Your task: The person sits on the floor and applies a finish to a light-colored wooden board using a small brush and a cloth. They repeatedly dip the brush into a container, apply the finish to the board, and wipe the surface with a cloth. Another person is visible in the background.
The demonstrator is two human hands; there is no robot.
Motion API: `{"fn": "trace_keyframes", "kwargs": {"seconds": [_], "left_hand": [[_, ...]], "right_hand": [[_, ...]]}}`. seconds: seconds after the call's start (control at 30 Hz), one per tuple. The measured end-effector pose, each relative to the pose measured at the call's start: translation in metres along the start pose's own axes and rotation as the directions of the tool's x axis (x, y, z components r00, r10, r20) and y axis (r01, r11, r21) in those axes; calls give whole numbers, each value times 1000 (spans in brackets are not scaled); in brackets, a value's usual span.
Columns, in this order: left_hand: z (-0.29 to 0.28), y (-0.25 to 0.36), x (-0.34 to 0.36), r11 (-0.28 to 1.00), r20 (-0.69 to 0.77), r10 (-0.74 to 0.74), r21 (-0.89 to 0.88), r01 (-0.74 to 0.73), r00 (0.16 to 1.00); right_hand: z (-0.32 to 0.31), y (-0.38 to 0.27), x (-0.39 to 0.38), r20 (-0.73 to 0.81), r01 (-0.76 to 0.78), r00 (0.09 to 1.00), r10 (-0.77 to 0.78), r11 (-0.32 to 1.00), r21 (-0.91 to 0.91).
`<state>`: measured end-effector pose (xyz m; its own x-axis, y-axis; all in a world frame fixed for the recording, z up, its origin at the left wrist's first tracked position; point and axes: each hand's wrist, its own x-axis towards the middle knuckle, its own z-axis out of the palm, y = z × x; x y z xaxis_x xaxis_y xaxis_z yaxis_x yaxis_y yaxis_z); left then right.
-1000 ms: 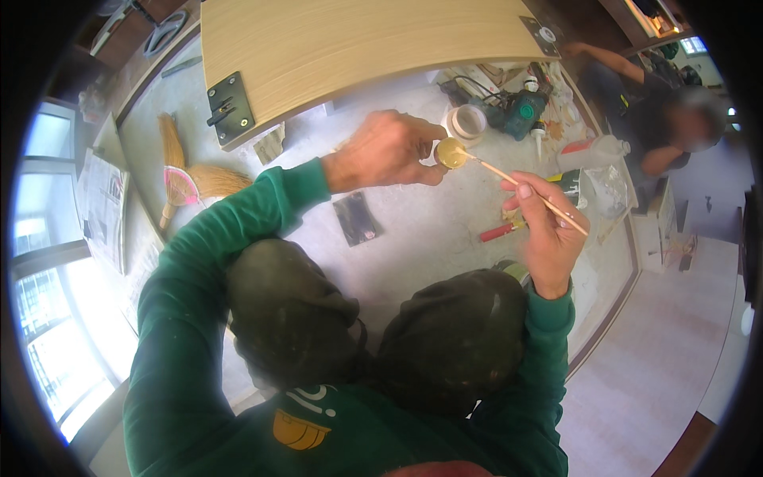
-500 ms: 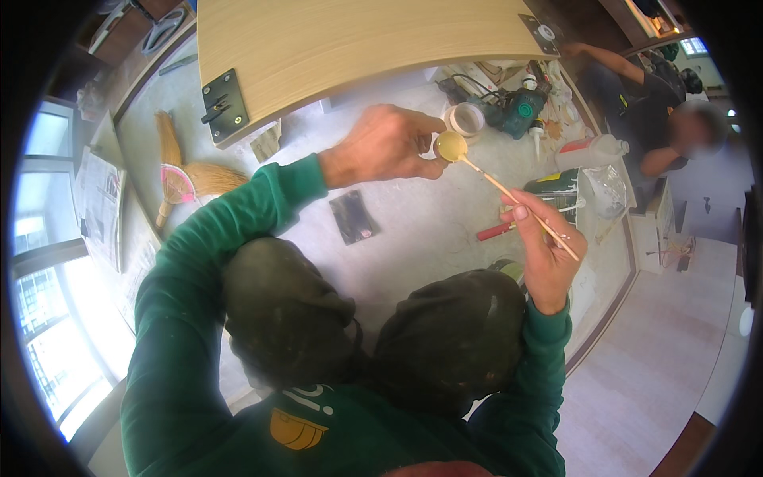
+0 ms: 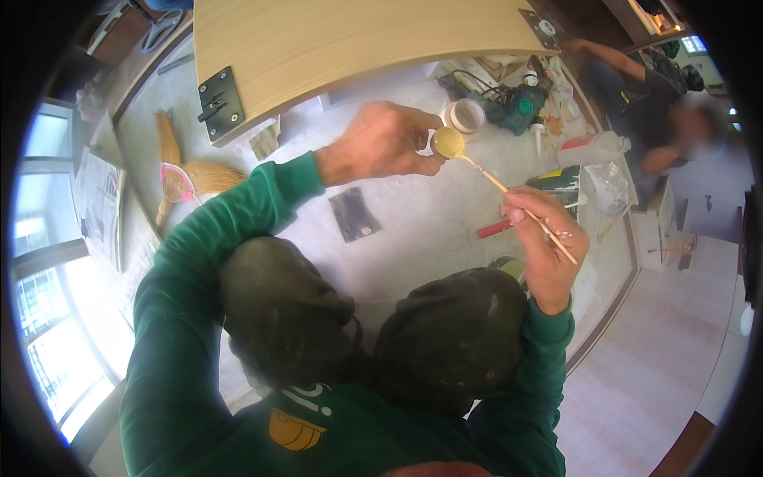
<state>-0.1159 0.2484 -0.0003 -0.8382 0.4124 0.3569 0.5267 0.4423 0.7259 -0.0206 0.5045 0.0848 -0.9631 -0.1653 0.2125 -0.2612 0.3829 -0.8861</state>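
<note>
Head view, from the left: a straw hand broom with a pink band (image 3: pixel 181 181) lies on the pale floor (image 3: pixel 413 230) beside a light wooden panel with a black hinge (image 3: pixel 334 40). Left hand (image 3: pixel 381 143) has its fingers closed round a small round container of yellowish paste (image 3: pixel 447 141). Right hand (image 3: pixel 548 246) pinches a thin wooden stick (image 3: pixel 517 199), whose tip touches the paste. Farther right sits another person (image 3: pixel 652 119).

Green long sleeves (image 3: pixel 199 262) with ribbed cuffs; dark, paint-flecked trousers (image 3: pixel 373 342); yellow emblem on the chest (image 3: pixel 294 429).
</note>
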Motion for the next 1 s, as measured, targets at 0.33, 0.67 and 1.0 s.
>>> {"fn": "trace_keyframes", "kwargs": {"seconds": [0.33, 0.67, 1.0], "left_hand": [[2, -8, -1, 1000, 11, -4, -4, 4, 1000], [2, -38, -3, 985, -77, 128, 130, -117, 989], [71, -179, -69, 871, 78, -437, 285, 400, 896]], "right_hand": [[-1, 12, 5, 46, 36, 998, -33, 998, -57], [-1, 18, 4, 32, -221, 975, 219, 956, 191], [-49, 31, -17, -73, -113, 984, 162, 888, 446]]}}
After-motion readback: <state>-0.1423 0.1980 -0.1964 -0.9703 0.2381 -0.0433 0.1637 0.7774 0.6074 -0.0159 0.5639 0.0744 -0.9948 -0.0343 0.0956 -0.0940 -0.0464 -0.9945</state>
